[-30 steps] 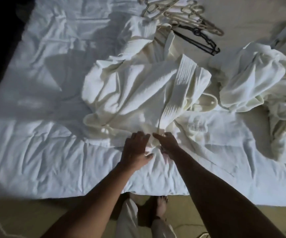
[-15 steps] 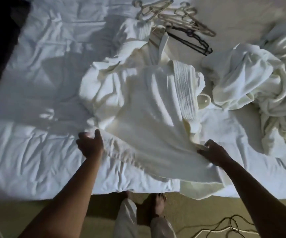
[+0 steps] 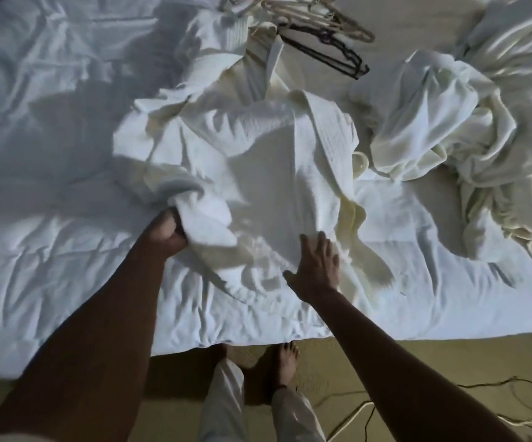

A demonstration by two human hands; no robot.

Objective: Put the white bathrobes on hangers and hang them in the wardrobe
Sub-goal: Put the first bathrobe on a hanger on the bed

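Observation:
A white bathrobe point(image 3: 258, 154) lies spread and rumpled on the bed, collar end toward the far side. My left hand point(image 3: 165, 232) grips a bunched fold of the robe at its left lower edge. My right hand point(image 3: 317, 266) lies flat on the robe's lower part, fingers spread and straight. A second white bathrobe point(image 3: 449, 122) sits crumpled in a heap at the right. Several hangers point(image 3: 318, 23), pale ones and a dark one, lie in a pile at the far edge of the bed, beyond the first robe's collar.
The bed's wrinkled white sheet point(image 3: 51, 266) runs across the whole view; its near edge meets a yellowish floor point(image 3: 417, 362). My bare feet point(image 3: 285, 362) stand by the bed. Loose cables point(image 3: 497, 397) lie on the floor at the right.
My hands, first together at the robe's near hem, spread it wide. Now the left hand has bunched the robe's left edge, and the right hand has moved left and lies flat on the cloth.

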